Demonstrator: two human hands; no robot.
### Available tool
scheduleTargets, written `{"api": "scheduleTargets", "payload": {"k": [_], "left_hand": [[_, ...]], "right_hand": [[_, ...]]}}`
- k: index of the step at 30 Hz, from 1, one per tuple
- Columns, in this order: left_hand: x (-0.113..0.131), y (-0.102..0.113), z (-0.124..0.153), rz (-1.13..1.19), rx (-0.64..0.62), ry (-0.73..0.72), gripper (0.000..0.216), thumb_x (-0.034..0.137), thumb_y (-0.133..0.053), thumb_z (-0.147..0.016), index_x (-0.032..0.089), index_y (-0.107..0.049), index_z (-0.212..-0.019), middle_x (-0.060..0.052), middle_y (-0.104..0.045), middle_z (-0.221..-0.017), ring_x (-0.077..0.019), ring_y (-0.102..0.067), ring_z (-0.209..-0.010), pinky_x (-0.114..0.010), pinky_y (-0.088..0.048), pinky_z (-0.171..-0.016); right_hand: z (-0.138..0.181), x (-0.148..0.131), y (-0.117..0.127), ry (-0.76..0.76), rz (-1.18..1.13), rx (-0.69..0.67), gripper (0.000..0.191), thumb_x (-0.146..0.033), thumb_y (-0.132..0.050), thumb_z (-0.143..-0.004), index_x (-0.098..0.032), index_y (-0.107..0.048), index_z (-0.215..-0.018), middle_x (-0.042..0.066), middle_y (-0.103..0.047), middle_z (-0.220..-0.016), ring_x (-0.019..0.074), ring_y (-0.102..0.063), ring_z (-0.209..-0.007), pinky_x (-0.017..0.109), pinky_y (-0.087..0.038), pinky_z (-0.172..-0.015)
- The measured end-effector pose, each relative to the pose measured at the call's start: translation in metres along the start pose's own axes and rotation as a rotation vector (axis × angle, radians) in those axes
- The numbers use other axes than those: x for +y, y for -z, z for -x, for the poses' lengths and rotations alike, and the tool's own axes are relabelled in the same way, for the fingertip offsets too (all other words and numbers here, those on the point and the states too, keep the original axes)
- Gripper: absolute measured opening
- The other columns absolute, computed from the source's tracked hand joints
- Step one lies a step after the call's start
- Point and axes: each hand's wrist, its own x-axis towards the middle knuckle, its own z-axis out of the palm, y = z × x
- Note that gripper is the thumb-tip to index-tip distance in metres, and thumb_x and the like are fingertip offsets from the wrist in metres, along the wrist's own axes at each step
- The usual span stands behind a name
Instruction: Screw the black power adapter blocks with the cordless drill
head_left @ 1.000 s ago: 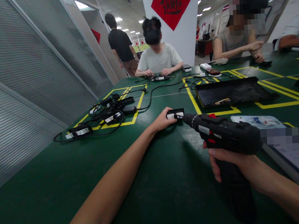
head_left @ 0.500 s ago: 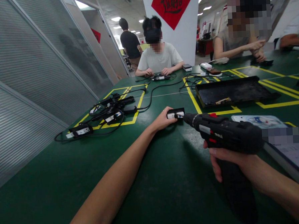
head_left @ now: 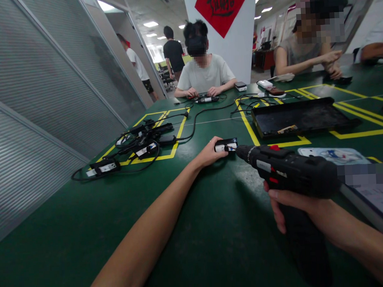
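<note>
My left hand (head_left: 209, 154) is closed on a small black case with a white inside (head_left: 221, 148), held at the middle of the green table (head_left: 144, 223). In my right hand (head_left: 305, 206) is a black cordless drill (head_left: 289, 166) with red buttons, my fingers wrapped round its handle. The drill points left, and its tip meets the right end of the case; whether it sits in a screw is too small to tell. Left of my left hand lies a heap of black power adapters and cables (head_left: 144, 139).
A black tray (head_left: 302, 116) lies at the back right. Near the right edge are a phone in a pale blue case (head_left: 335, 155) and a partly blurred flat device (head_left: 377, 202). A black cable (head_left: 195, 122) crosses the table. A person (head_left: 203, 72) works opposite; another person sits at the right.
My hands, the case and the drill hold almost the same place. In the background a person in white has appeared at the left doorway, and the person in black has shifted right.
</note>
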Motion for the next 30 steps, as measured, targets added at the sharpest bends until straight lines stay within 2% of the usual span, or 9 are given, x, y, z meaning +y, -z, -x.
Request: {"api": "scheduleTargets", "payload": {"k": [4, 10, 16, 22, 30], "left_hand": [[-0.002, 0.0, 0.0, -0.009, 0.004, -0.004, 0.046, 0.033, -0.062, -0.067, 0.017, -0.046, -0.107, -0.002, -0.053, -0.09, -0.0133, -0.049, -0.079, -0.025, -0.041, -0.071], [-0.005, 0.0, -0.002, -0.012, 0.003, -0.015, 0.046, 0.033, -0.063, -0.067, 0.017, -0.046, -0.107, -0.001, -0.053, -0.091, -0.013, -0.049, -0.078, -0.025, -0.041, -0.071], [-0.004, -0.001, -0.001, 0.014, -0.001, -0.015, 0.047, 0.035, -0.063, -0.068, 0.017, -0.046, -0.107, -0.001, -0.053, -0.089, -0.0123, -0.049, -0.076, -0.025, -0.041, -0.07], [-0.001, -0.001, 0.001, 0.019, 0.005, 0.032, 0.049, 0.044, -0.062, -0.069, 0.017, -0.047, -0.107, -0.003, -0.055, -0.091, -0.0135, -0.052, -0.078, -0.026, -0.043, -0.07], [-0.001, -0.001, 0.0, 0.042, -0.002, 0.028, 0.048, 0.043, -0.063, -0.069, 0.017, -0.047, -0.106, -0.004, -0.055, -0.091, -0.0139, -0.053, -0.078, -0.027, -0.043, -0.071]], "right_hand": [[0.001, -0.006, -0.001, -0.078, 0.073, 0.028, 0.022, -0.04, -0.053, -0.087, -0.02, -0.055, -0.098, 0.004, -0.067, -0.066, 0.0211, -0.062, -0.059, 0.04, -0.047, -0.065], [0.003, -0.007, -0.002, -0.03, 0.038, 0.021, 0.019, -0.035, -0.051, -0.089, -0.021, -0.053, -0.101, 0.002, -0.067, -0.061, 0.0182, -0.062, -0.057, 0.036, -0.049, -0.06], [-0.007, 0.004, 0.0, -0.035, -0.041, -0.001, 0.022, -0.035, -0.059, -0.082, -0.021, -0.05, -0.097, 0.001, -0.068, -0.056, 0.0197, -0.065, -0.049, 0.034, -0.052, -0.049], [-0.007, 0.005, 0.001, -0.055, -0.092, -0.005, 0.024, -0.037, -0.058, -0.084, -0.021, -0.049, -0.098, 0.0, -0.068, -0.057, 0.0183, -0.065, -0.05, 0.032, -0.051, -0.051], [-0.007, 0.006, 0.001, -0.064, -0.118, -0.02, 0.02, -0.036, -0.058, -0.084, -0.021, -0.05, -0.095, -0.001, -0.067, -0.057, 0.0168, -0.064, -0.05, 0.031, -0.05, -0.052]]}}
